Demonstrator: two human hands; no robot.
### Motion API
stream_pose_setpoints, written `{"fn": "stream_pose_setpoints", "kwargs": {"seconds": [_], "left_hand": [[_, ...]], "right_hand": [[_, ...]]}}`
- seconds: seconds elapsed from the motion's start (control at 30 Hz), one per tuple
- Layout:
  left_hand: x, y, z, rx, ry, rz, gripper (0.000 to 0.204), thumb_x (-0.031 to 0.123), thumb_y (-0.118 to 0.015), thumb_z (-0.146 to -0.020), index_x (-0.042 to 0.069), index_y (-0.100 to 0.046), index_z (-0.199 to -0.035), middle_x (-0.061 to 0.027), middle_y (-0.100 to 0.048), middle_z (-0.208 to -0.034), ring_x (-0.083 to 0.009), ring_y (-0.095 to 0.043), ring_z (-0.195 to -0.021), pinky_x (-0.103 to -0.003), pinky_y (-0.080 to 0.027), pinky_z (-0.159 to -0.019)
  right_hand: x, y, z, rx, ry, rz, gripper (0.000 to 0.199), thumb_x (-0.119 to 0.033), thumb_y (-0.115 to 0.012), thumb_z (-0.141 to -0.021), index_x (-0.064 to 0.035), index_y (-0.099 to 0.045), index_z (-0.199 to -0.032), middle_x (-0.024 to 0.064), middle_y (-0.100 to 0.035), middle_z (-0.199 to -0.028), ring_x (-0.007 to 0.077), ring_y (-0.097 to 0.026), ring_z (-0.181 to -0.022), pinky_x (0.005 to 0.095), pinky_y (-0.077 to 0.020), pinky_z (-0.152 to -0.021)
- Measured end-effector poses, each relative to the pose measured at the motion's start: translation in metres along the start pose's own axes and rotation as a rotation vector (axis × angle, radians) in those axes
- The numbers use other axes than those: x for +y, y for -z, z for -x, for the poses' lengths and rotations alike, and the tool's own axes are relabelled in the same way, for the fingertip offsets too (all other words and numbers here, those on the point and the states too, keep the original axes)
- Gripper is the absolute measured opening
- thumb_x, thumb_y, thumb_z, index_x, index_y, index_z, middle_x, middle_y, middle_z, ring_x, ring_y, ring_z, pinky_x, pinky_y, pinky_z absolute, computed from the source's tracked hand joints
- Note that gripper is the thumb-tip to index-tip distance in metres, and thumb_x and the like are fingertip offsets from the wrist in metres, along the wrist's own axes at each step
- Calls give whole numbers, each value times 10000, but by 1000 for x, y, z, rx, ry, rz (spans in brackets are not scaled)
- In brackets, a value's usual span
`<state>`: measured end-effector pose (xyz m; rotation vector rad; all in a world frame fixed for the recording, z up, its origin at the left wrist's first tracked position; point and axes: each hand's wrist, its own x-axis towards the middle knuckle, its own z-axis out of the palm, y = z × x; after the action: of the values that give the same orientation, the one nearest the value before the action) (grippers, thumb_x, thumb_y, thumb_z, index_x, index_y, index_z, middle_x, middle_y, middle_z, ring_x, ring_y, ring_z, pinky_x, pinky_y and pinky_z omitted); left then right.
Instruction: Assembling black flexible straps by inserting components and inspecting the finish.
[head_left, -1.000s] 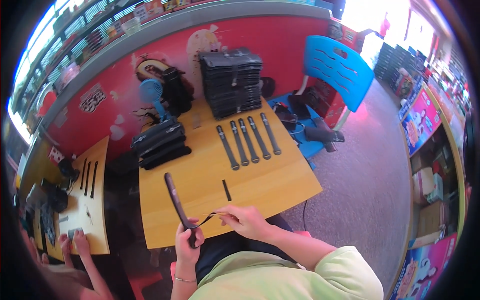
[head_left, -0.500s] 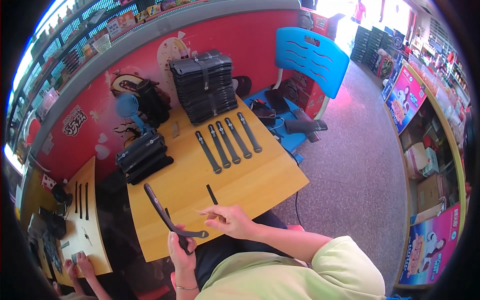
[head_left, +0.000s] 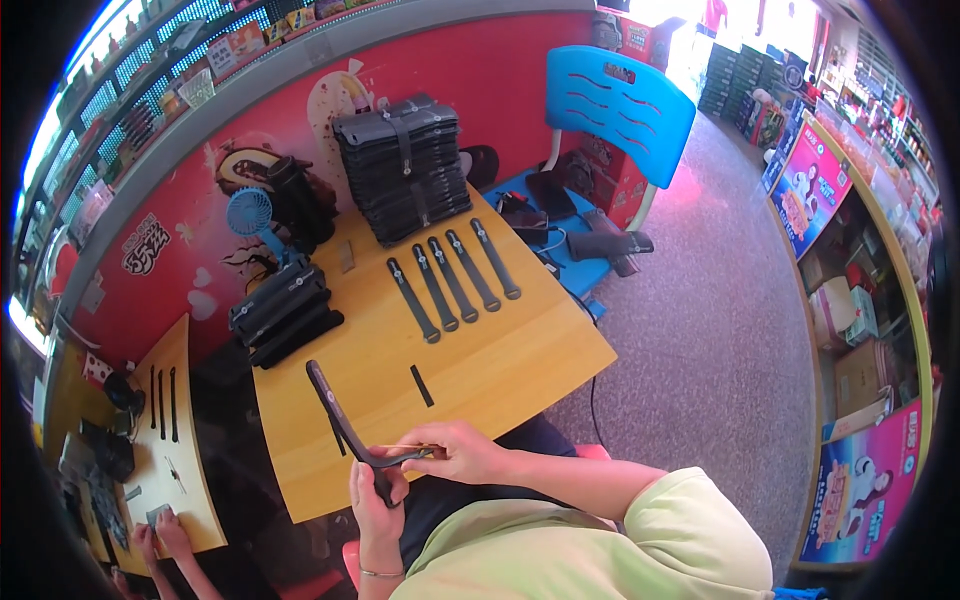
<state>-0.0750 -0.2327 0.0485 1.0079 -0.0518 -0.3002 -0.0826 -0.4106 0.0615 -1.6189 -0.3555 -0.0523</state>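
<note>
My left hand [head_left: 375,508] is closed round the lower part of a dark grey strap [head_left: 338,412], whose long end rises up over the table and whose short end bends to the right. At that short end, which carries a ring, my right hand [head_left: 458,452] is closed, holding a thin tan stick [head_left: 392,447] between its fingers. The fingers hide the ring end, so how the stick meets it cannot be made out. A short black strip [head_left: 422,386] lies on the wooden table [head_left: 530,370] beyond my right hand. Another narrow black strip [head_left: 338,438] lies partly behind the held strap.
Several dark straps [head_left: 462,280] lie in a row farther back. Behind them stands a tall stack of folded black pieces [head_left: 400,170]; a smaller pile [head_left: 285,318] and a blue fan [head_left: 250,212] are at the left. A blue chair [head_left: 620,105] holds items. Another person's hands [head_left: 165,535] work at the left table.
My right hand has moved onto the strap's ring end, bringing the stick with it. My left hand and the strap have shifted slightly right, and the strap's upper end stands steeper.
</note>
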Motion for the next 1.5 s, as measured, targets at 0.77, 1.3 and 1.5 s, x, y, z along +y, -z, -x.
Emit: {"fn": "stream_pose_setpoints", "kwargs": {"seconds": [0.77, 1.3, 1.5], "left_hand": [[-10, 1, 2, -8, 139, 99, 334, 255, -362, -984, -5, -468, -1167, -70, -557, -778, -90, -414, -515, -212, -312, -454], [5, -9, 6, -245, 374, -195, 385, 292, -354, -999, -35, -516, -1122, 21, -390, -622, -46, -271, -459, -198, -218, -428], [11, 1, 16, -231, 443, -222, 358, 239, -348, -998, -59, -518, -1102, 25, -390, -617, -47, -277, -475, -196, -224, -433]], "right_hand": [[5, 0, 0, -119, -98, -123, 175, -135, -649, -848, -87, -673, -1014, 30, -633, -823, 88, -556, -689, 224, -447, -617], [25, 26, -14, 251, -206, -474, 145, -155, -591, -906, -31, -659, -935, -25, -595, -758, 43, -516, -661, 197, -420, -629], [21, 37, -17, 328, -131, -440, 157, -174, -591, -908, -33, -658, -925, -28, -587, -747, 34, -512, -659, 186, -402, -610]]}}
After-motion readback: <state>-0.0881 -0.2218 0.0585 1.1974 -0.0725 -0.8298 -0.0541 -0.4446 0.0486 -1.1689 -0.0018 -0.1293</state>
